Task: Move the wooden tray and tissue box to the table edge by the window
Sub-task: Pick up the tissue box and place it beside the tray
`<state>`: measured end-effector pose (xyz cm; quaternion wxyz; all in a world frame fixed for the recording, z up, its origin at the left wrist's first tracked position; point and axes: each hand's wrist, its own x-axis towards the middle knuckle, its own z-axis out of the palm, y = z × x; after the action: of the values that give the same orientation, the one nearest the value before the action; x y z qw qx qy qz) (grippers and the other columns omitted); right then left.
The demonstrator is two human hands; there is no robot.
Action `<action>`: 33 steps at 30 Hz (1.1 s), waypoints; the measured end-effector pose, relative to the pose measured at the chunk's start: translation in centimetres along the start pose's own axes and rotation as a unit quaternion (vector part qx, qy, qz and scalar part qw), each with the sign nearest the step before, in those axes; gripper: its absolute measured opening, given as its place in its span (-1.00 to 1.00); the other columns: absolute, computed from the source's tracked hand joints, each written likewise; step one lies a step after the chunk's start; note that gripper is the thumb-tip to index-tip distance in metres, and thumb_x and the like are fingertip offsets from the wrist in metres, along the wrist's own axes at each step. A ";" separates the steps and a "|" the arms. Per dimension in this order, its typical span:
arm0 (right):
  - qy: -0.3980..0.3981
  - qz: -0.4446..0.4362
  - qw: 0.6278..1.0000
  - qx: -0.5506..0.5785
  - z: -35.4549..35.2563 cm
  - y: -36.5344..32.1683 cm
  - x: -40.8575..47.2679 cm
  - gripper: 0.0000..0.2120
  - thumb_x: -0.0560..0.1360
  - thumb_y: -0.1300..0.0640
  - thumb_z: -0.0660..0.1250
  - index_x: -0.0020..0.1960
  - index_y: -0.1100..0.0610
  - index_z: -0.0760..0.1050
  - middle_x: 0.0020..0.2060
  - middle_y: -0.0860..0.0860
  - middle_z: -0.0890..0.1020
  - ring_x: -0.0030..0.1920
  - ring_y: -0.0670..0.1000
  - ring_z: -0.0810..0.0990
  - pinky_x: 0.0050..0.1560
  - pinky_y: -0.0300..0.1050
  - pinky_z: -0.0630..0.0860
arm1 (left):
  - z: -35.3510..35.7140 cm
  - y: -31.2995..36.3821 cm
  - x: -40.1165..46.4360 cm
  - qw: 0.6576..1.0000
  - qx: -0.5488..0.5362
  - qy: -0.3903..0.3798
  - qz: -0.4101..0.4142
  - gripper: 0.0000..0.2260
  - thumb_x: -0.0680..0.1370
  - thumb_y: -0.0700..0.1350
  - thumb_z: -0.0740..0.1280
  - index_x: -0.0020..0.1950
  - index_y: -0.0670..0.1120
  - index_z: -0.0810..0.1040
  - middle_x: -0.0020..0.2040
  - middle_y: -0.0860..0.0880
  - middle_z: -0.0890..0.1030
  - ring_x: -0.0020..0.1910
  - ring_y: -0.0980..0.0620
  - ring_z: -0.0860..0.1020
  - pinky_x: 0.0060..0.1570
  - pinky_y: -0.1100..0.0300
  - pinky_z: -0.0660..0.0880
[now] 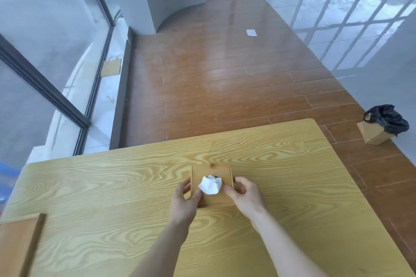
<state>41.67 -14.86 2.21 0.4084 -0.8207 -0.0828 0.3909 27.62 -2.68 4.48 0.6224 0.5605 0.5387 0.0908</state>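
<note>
Cut off at the lower left corner: one wooden tray point(16, 245), only partly seen, with a darker raised rim, lying on the bench point(117, 186) well apart from the hands. Beyond the left edge of the bench, one large window point(45, 36); something blue below the glass too blurred to name. Near the middle of the bench, toward its far edge: one wooden tissue box point(219, 170), one white tissue point(209, 185) standing out of its top. Held between two hands. Left hand point(185, 200) against the left wall of the box, thumb on the top near the tissue, other fingers point(186, 183) curled round the side, their tips hidden. Right hand point(245, 193) against the right wall, thumb on the top edge, fingers bent down the side and partly hidden. Near front of the box covered by both hands. Could not tell whether lifted or resting on the bench. On the floor far right: one cardboard bin point(373, 134) with a black bag.
</note>
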 end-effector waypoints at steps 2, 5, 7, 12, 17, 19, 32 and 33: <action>0.003 -0.009 1.000 -0.008 2.4 -1.6 -1.1 -0.47 0.40 -0.22 0.52 0.30 -0.06 0.56 0.10 -0.07 0.68 0.16 -0.01 0.65 0.22 0.15 0.65 | -3.0 0.0 0.2 1.000 -0.014 -0.002 0.010 -0.58 0.56 -0.10 0.42 0.40 0.07 0.48 0.28 0.01 0.56 0.12 0.06 0.59 -0.03 0.17 0.49; 0.009 -0.018 1.000 -0.018 7.0 -4.3 -2.9 -0.48 0.44 -0.18 0.52 0.34 -0.04 0.54 0.13 -0.04 0.65 0.18 0.01 0.64 0.24 0.15 0.64 | -8.5 -0.1 0.7 0.999 -0.034 -0.006 0.017 -0.55 0.57 -0.09 0.41 0.45 0.03 0.43 0.26 0.03 0.51 0.14 0.03 0.54 -0.01 0.18 0.43; 0.014 -0.018 0.999 -0.024 10.7 -6.1 -3.9 -0.46 0.44 -0.19 0.51 0.35 -0.03 0.53 0.12 -0.03 0.65 0.16 0.02 0.65 0.24 0.14 0.64 | -12.6 -0.4 1.3 0.999 -0.041 -0.001 0.024 -0.54 0.57 -0.08 0.42 0.46 0.02 0.44 0.24 0.04 0.50 0.12 0.05 0.53 -0.06 0.22 0.44; 0.009 -0.036 0.999 -0.036 21.4 -11.1 -6.6 -0.48 0.46 -0.17 0.51 0.35 -0.01 0.54 -0.01 -0.04 0.66 0.04 0.03 0.68 0.19 0.15 0.66 | -24.2 -1.4 3.2 0.998 -0.054 0.024 0.036 -0.54 0.56 -0.02 0.42 0.45 0.06 0.45 0.27 0.03 0.51 0.17 0.03 0.54 0.05 0.18 0.41; -0.008 -0.038 0.998 -0.039 31.6 -15.2 -8.9 -0.49 0.48 -0.15 0.50 0.37 -0.01 0.54 -0.07 -0.10 0.62 0.02 0.04 0.68 0.19 0.14 0.65 | -34.7 -2.6 4.4 0.996 -0.067 0.052 0.041 -0.60 0.56 -0.04 0.42 0.39 0.04 0.47 0.25 0.02 0.50 0.18 0.04 0.51 -0.01 0.22 0.41; -0.024 -0.040 0.998 -0.044 35.0 -16.6 -9.6 -0.48 0.49 -0.15 0.49 0.39 -0.01 0.53 -0.06 -0.12 0.61 0.05 0.04 0.68 0.21 0.12 0.65 | -38.2 -3.1 4.9 0.994 -0.069 0.072 0.041 -0.62 0.56 -0.05 0.43 0.36 0.02 0.48 0.25 0.00 0.51 0.19 0.06 0.49 0.04 0.21 0.41; -0.083 -0.054 0.993 -0.063 49.7 -22.7 -10.8 -0.51 0.49 0.06 0.43 0.41 -0.05 0.54 0.01 -0.06 0.71 0.04 0.00 0.70 0.25 0.11 0.64 | -53.1 -4.9 8.7 0.985 -0.112 0.124 0.044 -0.70 0.56 -0.03 0.41 0.28 0.09 0.51 0.28 0.07 0.57 0.25 0.05 0.55 0.26 0.01 0.51; -0.083 -0.055 0.993 -0.061 50.4 -23.0 -10.7 -0.50 0.50 0.07 0.44 0.43 -0.05 0.52 0.02 -0.06 0.70 0.05 0.01 0.70 0.25 0.11 0.64 | -53.8 -4.8 9.0 0.984 -0.113 0.129 0.047 -0.70 0.56 -0.03 0.41 0.28 0.09 0.51 0.27 0.08 0.57 0.26 0.04 0.55 0.25 0.01 0.52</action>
<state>2.84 25.85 7.06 0.3696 -0.8031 -0.1850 0.4292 -12.65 34.32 6.73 0.6024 0.4948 0.5734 0.2519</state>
